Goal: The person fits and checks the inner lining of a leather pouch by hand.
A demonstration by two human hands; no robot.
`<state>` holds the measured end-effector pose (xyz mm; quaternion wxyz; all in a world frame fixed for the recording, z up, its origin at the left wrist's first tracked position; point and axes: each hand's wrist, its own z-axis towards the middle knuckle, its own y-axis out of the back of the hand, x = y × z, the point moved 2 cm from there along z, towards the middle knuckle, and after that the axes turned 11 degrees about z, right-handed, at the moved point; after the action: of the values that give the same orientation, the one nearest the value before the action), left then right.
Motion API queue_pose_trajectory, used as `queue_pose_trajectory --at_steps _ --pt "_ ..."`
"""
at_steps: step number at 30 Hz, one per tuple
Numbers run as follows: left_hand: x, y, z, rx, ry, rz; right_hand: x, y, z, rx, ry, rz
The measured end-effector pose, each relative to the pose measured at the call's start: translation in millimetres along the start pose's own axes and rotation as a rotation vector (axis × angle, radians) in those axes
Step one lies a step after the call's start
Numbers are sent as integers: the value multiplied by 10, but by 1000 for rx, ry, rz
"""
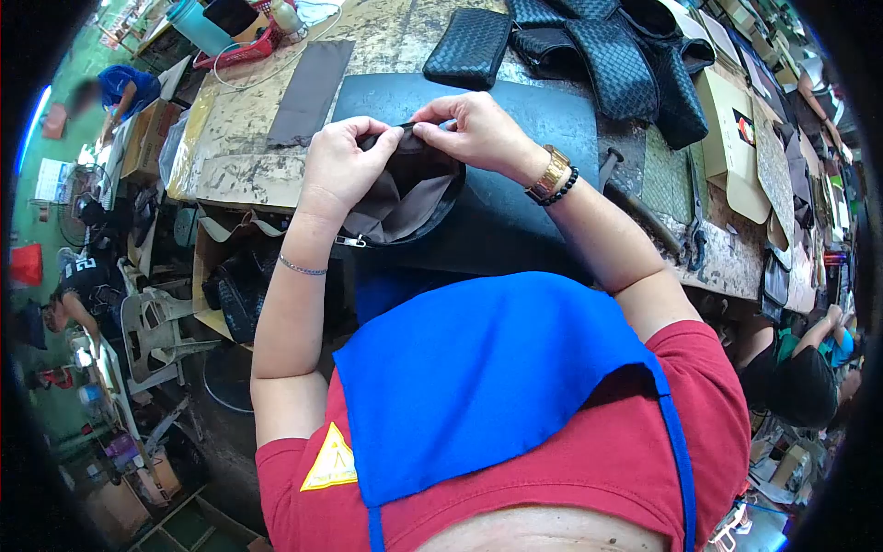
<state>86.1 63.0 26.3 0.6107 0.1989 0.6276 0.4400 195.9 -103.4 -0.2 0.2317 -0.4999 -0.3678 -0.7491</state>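
Observation:
A dark zippered pouch (405, 198) with a grey-brown lining is held open-mouthed over the table's front edge. My left hand (348, 166) pinches its far rim between thumb and fingers. Close beside it, my right hand (480, 133) pinches the same rim a little to the right. A silver zipper pull (351, 241) hangs at the pouch's near left edge. Beneath my right hand and forearm lies a dark flat mat (543, 189). The pouch's outer face is mostly hidden.
Several black woven-pattern pouches (467, 48) lie at the back. A hammer (648, 210) and scissors (696, 225) rest at right, near beige card pieces (731, 138). A brown flat piece (313, 92) and a red basket (246, 51) are at left. Other people sit farther off on both sides.

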Motion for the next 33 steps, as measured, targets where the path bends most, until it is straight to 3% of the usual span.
queue_pose_trajectory --at_steps 9,15,16,20,28,32,33 --pt "-22 4 -25 68 74 -35 19 14 11 24 89 -56" --pt "-122 16 -52 -4 -4 57 -87 -7 55 71 139 25" --pt "-108 21 -52 15 -13 82 -123 6 76 121 42 137" --pt "-248 178 -89 180 -61 250 -81 101 122 155 8 73" --pt "-119 547 251 88 -355 659 191 -24 -1 -59 -135 223" --pt "13 486 167 142 -361 499 51 -67 -105 -158 -88 158" --pt "38 498 170 282 -325 440 29 -44 -126 -164 -95 171"
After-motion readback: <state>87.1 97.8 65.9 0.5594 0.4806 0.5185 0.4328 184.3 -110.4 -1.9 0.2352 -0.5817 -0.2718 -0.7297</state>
